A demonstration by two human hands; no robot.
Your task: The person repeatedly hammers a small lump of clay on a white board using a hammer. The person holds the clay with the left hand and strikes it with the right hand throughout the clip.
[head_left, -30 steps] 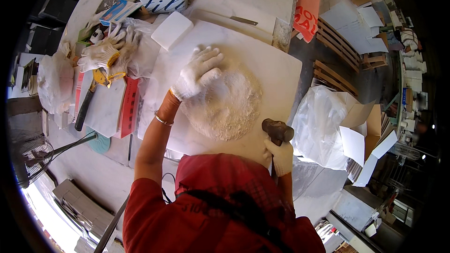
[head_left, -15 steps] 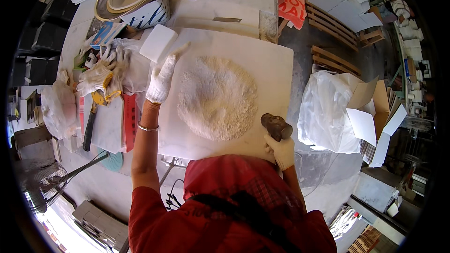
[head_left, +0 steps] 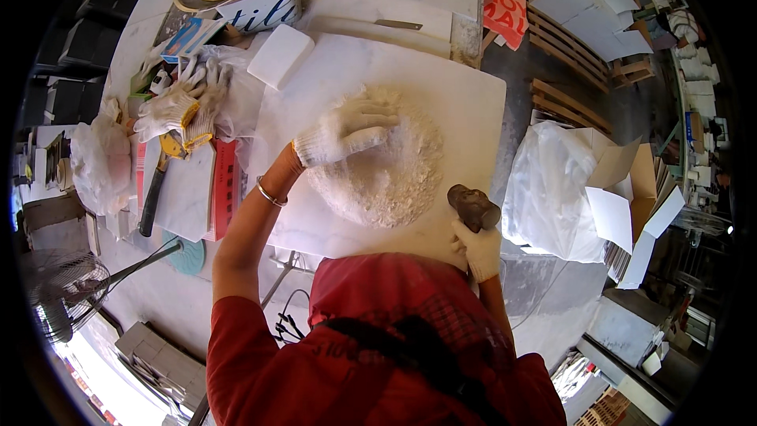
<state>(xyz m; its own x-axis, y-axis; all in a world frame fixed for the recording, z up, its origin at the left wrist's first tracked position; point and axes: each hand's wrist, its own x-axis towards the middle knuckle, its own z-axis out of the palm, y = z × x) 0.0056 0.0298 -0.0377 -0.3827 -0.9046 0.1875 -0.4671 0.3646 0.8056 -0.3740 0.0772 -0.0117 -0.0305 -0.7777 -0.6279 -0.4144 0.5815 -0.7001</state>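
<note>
A white slab (head_left: pixel 465 110) carries a rough, round, pale mound (head_left: pixel 402 181) with a dusty, chipped surface. In a white knit glove, my left hand (head_left: pixel 348 128) lies flat over the mound's upper left part, its fingers stretched out to the right. My right hand (head_left: pixel 479 254), gloved too, is closed around the lower end of a dark brown, lumpy object (head_left: pixel 475 207). That object is close to the mound's right side, apart from it; its kind is unclear. A white rounded block (head_left: pixel 281 57) rests at the slab's far left corner.
Left of the slab are worn work gloves (head_left: pixel 169 114), a black-handled hammer (head_left: pixel 152 197) and a plastic bag (head_left: pixel 98 166). A large bucket (head_left: pixel 264 9) stands at the far left. To the right are a plastic-wrapped bundle (head_left: pixel 548 197), an open carton (head_left: pixel 623 181) and wooden pallets (head_left: pixel 568 47).
My left hand has come from beside the white block, right and nearer, onto the mound. My right hand still holds the dark object in about the same place. The view has shifted slightly.
</note>
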